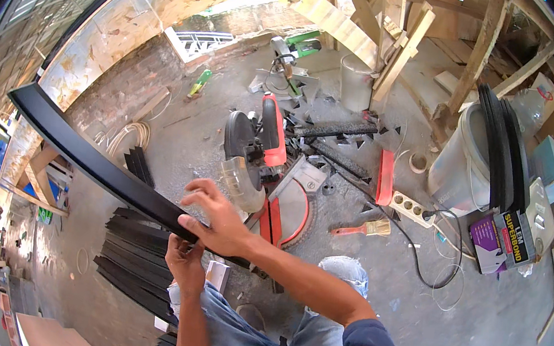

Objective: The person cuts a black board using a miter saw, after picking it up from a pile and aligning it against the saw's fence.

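Observation:
A long black moulding strip [105,166] slants from the far left toward my lap. My left hand [186,263] is closed on its near part from below. Above it, my right hand [216,219] has its fingers spread, with the thumb resting on the strip's face. Just beyond my right hand stands a red and black miter saw [273,134] with a round red-rimmed base [299,214]. More black strips [135,259] lie in a stack on the floor left of my legs. My hands hide part of the held strip's near end.
Black offcuts [338,128] lie behind the saw. To the right are a paintbrush [377,228], a power strip [412,209] with a black cable, a purple and black box [500,242] and a white bucket [462,158] beside curved black strips. A second, green saw [296,47] stands farther back.

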The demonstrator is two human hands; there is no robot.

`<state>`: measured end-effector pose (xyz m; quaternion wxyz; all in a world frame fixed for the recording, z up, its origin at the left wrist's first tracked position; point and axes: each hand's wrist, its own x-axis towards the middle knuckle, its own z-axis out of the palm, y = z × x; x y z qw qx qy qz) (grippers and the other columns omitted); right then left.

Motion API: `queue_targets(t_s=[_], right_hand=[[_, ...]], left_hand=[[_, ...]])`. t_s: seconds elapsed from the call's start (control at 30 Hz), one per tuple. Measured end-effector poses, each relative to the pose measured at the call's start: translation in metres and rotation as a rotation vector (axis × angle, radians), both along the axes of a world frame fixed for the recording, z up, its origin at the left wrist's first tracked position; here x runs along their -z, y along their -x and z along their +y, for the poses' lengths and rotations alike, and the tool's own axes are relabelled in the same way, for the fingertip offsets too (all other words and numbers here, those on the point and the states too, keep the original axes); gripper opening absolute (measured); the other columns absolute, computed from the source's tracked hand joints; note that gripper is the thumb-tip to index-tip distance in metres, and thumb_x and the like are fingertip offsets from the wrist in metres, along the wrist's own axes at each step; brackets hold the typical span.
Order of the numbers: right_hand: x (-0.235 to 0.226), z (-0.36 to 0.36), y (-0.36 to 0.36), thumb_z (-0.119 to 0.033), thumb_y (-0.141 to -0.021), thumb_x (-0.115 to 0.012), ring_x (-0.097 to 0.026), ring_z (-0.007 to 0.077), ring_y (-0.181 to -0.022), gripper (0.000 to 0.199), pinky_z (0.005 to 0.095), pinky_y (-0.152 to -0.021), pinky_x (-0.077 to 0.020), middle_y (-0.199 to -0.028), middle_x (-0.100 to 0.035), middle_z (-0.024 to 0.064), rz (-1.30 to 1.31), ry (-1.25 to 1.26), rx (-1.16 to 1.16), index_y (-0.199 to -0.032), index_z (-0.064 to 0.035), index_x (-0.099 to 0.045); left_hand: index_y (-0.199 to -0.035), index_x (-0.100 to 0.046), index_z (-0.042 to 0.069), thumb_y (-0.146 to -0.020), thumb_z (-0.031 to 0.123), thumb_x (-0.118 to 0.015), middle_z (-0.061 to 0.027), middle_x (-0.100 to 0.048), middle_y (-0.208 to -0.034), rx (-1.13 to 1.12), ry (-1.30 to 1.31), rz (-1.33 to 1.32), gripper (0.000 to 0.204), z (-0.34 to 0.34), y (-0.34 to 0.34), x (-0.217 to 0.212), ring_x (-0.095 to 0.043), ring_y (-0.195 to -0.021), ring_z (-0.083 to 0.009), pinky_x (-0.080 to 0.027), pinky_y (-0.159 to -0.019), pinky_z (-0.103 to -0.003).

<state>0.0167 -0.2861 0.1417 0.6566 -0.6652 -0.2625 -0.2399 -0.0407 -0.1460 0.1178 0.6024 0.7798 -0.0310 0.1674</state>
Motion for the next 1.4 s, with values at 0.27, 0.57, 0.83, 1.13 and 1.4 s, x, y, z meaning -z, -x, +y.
queue_targets(t_s=[0.27,0.57,0.83,1.13,1.4], right_hand=[[-0.041,-0.089,-0.027,-0.015,-0.08,-0.07,-0.054,0.0338,-0.104,0.024,0.0452,-0.092,-0.0408,-0.111,-0.06,0.0157,-0.196,0.337,0.723,-0.1,-0.0038,-0.062],[-0.011,-0.093,-0.059,-0.008,-0.077,-0.07,-0.045,0.0375,-0.118,0.027,0.048,-0.099,-0.0351,-0.132,-0.05,0.015,-0.148,0.786,0.864,-0.103,-0.0064,-0.062],[-0.01,-0.094,-0.064,-0.009,-0.081,-0.066,-0.04,0.0364,-0.121,0.018,0.0466,-0.102,-0.0338,-0.135,-0.048,0.0131,-0.062,0.768,0.819,-0.099,-0.0073,-0.064],[-0.01,-0.085,-0.062,-0.009,-0.084,-0.065,-0.041,0.0323,-0.122,0.011,0.0437,-0.098,-0.0354,-0.136,-0.048,0.0095,0.035,0.757,0.843,-0.095,-0.0099,-0.067],[-0.012,-0.087,-0.065,-0.01,-0.086,-0.065,-0.042,0.0321,-0.121,0.009,0.0413,-0.095,-0.0378,-0.136,-0.047,0.0101,0.098,0.77,0.871,-0.095,-0.0077,-0.066]], left_hand=[[-0.1,-0.059,-0.003,-0.084,0.001,-0.07,-0.006,-0.063,-0.088,-0.22,-0.078,0.002,0.021,0.059,-0.057,-0.003,-0.059,-0.079,-0.0124,-0.05,-0.071,-0.027],[-0.085,-0.061,-0.005,-0.083,0.004,-0.07,-0.0099,-0.065,-0.08,-0.327,0.396,0.361,0.013,0.169,-0.133,0.107,-0.063,-0.068,-0.0171,-0.055,-0.056,-0.034],[-0.075,-0.061,-0.008,-0.08,-0.002,-0.067,-0.0171,-0.065,-0.08,-0.556,0.45,0.672,0.01,0.23,-0.189,0.204,-0.068,-0.065,-0.0321,-0.062,-0.052,-0.049],[-0.08,-0.064,-0.012,-0.075,0.01,-0.071,-0.0177,-0.067,-0.076,-0.795,-0.038,0.887,0.023,0.274,-0.233,0.24,-0.064,-0.052,-0.0236,-0.044,-0.038,-0.037],[-0.093,-0.067,-0.002,-0.075,0.009,-0.068,-0.0203,-0.07,-0.099,-0.728,-0.722,0.813,0.022,0.27,-0.233,0.22,-0.069,-0.095,-0.0354,-0.058,-0.082,-0.042]])
